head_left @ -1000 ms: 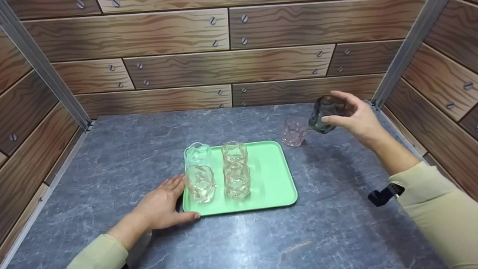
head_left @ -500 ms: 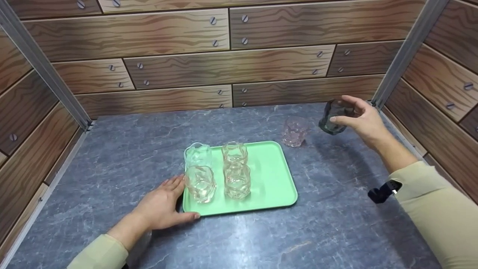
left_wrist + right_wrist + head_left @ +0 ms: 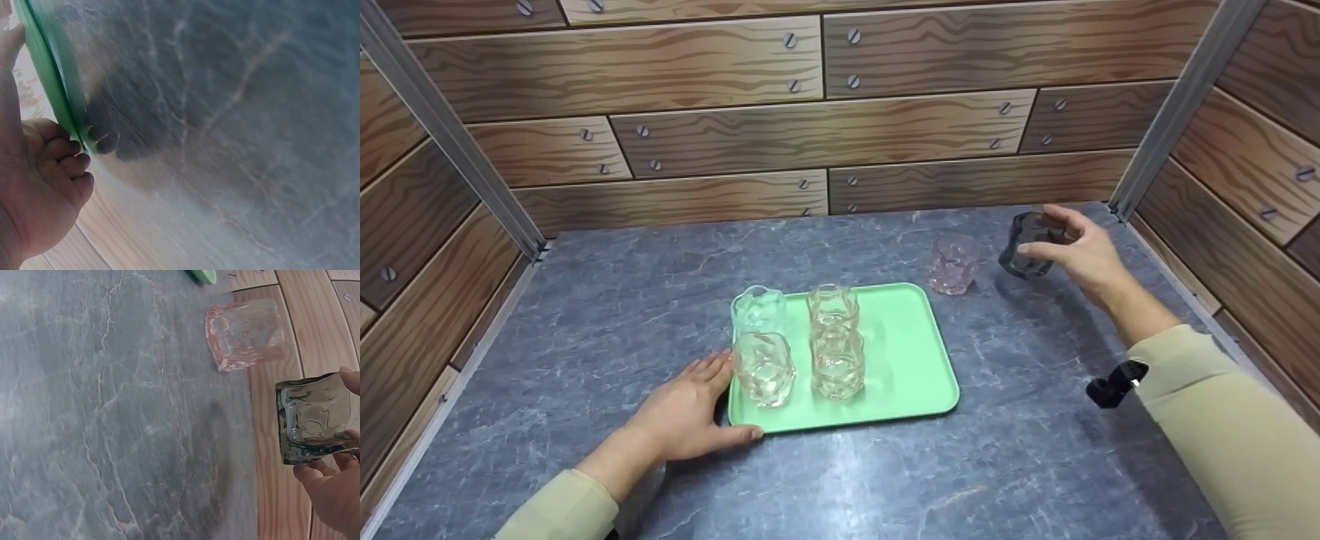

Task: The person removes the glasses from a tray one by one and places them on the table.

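My right hand (image 3: pixel 1084 255) grips a dark grey glass tumbler (image 3: pixel 1031 246) between thumb and fingers, at the back right. In the right wrist view the tumbler (image 3: pixel 315 417) looks held a little above the tabletop, its shadow apart from it. Just left of it a pale pink tumbler (image 3: pixel 954 264) stands upright on the table. My left hand (image 3: pixel 682 412) rests at the near left corner of a green tray (image 3: pixel 904 360), thumb by the front edge. In the left wrist view its fingers (image 3: pixel 67 157) lie loosely bent beside the tray rim (image 3: pixel 50 73).
On the tray's left and middle stand several tumblers: a bluish clear one (image 3: pixel 757 309) at the back left, a clear one (image 3: pixel 765 369) before it, and two faintly tinted ones, one behind (image 3: pixel 832 304) the other (image 3: pixel 838 367). Wood-patterned walls (image 3: pixel 720 142) enclose the marbled table (image 3: pixel 645 292).
My right hand has carried the dark tumbler a little to the right, away from the pink tumbler, and then lower toward the table. The left hand and the tray have stayed put.
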Motion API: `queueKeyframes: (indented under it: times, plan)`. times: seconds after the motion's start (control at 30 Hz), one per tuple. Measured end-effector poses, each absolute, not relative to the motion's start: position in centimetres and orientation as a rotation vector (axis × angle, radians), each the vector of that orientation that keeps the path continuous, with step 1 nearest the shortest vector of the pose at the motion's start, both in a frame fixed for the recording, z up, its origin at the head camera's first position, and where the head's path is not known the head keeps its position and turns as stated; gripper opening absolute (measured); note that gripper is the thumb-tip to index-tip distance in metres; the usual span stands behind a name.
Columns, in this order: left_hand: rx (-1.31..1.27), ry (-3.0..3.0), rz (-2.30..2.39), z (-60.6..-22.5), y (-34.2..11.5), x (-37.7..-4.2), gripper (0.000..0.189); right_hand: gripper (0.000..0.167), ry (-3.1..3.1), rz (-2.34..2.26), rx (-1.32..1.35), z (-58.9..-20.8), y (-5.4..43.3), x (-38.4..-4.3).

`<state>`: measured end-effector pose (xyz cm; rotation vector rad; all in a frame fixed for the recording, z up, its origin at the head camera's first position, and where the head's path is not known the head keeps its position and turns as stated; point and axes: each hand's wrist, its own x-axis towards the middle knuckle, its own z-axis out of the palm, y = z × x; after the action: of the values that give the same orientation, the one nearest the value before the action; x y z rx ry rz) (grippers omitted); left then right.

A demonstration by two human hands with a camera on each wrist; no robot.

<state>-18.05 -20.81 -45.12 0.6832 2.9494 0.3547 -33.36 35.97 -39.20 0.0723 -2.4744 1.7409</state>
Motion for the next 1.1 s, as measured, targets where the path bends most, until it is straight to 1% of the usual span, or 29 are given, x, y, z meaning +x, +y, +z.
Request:
queueKeyframes:
  times: [0.6, 0.73, 0.97, 1.1]
  plan:
    - [0.698, 2.958, 0.356, -45.2, -20.8, -18.0, 0.120, 0.090, -2.547, 1.728, 0.074, -41.1, 35.1, -34.4]
    - [0.694, 2.954, 0.360, -45.2, -20.9, -18.1, 0.120, 0.090, -2.579, 1.727, 0.055, -40.6, 34.6, -33.9]
    - [0.695, 2.945, 0.368, -45.1, -20.8, -18.0, 0.119, 0.091, -2.576, 1.672, 0.024, -42.3, 35.4, -34.8]
    - [0.704, 2.949, 0.365, -45.1, -20.8, -18.0, 0.119, 0.091, -2.560, 1.701, 0.011, -42.7, 35.5, -34.9]
